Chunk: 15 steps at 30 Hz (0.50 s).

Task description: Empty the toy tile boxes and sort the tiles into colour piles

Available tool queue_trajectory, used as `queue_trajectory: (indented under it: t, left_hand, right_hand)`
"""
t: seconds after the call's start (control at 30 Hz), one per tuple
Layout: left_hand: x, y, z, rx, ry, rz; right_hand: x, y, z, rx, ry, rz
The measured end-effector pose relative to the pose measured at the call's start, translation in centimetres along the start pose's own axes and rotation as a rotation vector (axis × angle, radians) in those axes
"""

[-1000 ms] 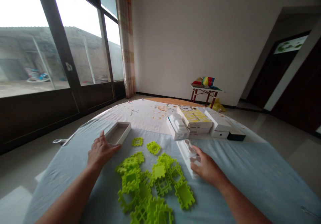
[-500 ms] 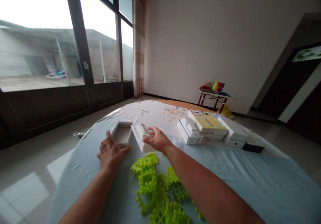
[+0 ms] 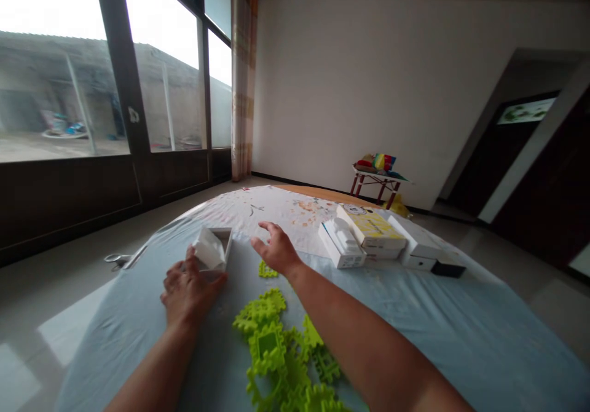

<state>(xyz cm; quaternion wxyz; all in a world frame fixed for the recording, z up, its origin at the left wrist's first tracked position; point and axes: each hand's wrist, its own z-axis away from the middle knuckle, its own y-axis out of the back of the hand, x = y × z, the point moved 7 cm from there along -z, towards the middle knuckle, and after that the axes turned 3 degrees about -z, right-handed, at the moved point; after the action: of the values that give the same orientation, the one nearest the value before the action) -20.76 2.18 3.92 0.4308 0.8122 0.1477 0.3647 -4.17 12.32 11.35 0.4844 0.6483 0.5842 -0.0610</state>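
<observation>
My left hand holds the near left corner of a shallow white box, thumb along the near side and fingers at the left side. A white moulded tray insert leans tilted inside that box, close to my left fingertips. To the right, my right hand hovers over the cloth with thumb and fingers apart, holding nothing. Just below it lies a single lime-green toothed square piece. Several more lime-green pieces lie in a heap between my forearms.
On the right stand an open white box with a white insert, a yellow box, a white box and a black box. Scissors lie at the left table edge. A small stool stands beyond.
The white insert has gone from beside the box, under my right hand, into the box at a tilt. My right hand has let go. A lone green piece now shows. The view has shifted right.
</observation>
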Motion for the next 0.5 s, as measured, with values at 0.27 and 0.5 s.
queue_trajectory:
  t: [0.27,0.5]
  left_hand:
    - [-0.9,-0.2,-0.8,0.018,0.082,0.082]
    - [-0.7,-0.1,-0.8,0.019,0.086,0.182]
  right_hand:
    - [11.0,13.1,4.5,0.328,-0.213,0.312]
    - [16.6,16.6,9.6,0.364,-0.596,0.613]
